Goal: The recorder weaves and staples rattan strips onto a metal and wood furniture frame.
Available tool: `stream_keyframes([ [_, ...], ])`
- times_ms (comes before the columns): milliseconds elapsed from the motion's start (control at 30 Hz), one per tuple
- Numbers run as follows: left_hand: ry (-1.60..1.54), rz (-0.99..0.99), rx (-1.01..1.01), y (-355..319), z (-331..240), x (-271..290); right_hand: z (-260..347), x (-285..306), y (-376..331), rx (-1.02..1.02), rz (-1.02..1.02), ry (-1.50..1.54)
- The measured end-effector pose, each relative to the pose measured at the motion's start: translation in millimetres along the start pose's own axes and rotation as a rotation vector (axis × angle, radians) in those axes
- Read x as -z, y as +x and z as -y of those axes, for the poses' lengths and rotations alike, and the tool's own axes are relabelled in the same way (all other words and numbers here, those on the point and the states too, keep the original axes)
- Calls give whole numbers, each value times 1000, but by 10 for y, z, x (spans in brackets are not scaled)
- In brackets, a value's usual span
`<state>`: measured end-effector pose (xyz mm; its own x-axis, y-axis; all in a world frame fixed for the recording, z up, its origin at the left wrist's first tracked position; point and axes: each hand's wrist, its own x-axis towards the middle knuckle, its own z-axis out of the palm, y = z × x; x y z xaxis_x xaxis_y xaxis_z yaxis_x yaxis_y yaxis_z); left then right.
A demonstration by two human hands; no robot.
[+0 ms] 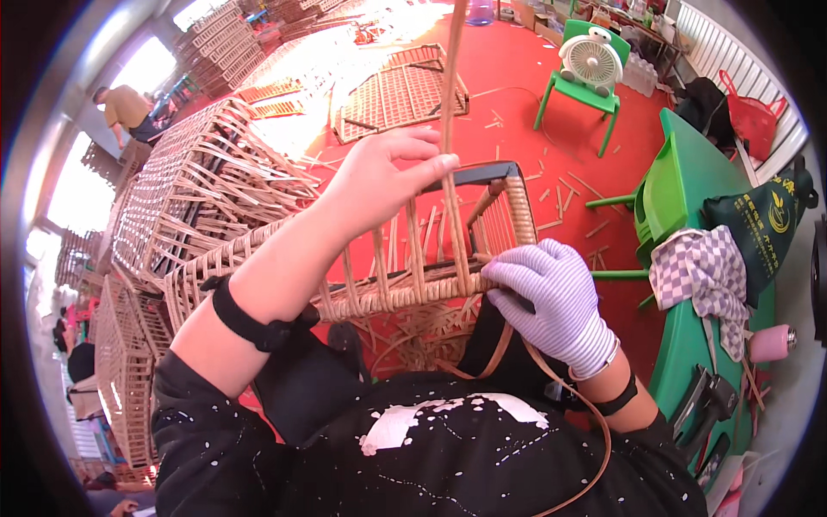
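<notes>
1. From where I stand, the frame (392, 297), a woven one, sits tilted right before the worker, above the lap.
2. The bare left hand (379, 181) is up over it, thumb laid across an upright strip (450, 95); I cannot tell whether the fingers close behind it.
3. That strip runs down to the frame's near rail, close beside the right hand.
4. The right hand (551, 297), in a striped glove, has thumb and fingers clamped on the strip's lower part at that rail, near the corner.
5. A loose tail (608, 441) curves from below the right hand across the dark shirt (336, 482).
6. Cut scraps (422, 336) litter the red floor (517, 112) under the frame.
7. Big woven pieces (177, 198) stand at the worker's left.
8. To the right, a checked cloth (702, 267) hangs over the green table (689, 345).
9. Farther off, a white fan (593, 62) sits on a green chair (575, 90).
</notes>
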<state>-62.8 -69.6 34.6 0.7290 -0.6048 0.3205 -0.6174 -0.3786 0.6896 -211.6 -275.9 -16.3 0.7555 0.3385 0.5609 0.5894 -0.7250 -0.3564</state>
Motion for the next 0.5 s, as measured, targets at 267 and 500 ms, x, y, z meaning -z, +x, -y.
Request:
stream_keyframes([
  [267, -88, 273, 394, 256, 182, -59, 46, -24, -68, 36, 34, 74],
  [500, -77, 371, 534, 308, 177, -132, 82, -33, -32, -2, 39, 113],
])
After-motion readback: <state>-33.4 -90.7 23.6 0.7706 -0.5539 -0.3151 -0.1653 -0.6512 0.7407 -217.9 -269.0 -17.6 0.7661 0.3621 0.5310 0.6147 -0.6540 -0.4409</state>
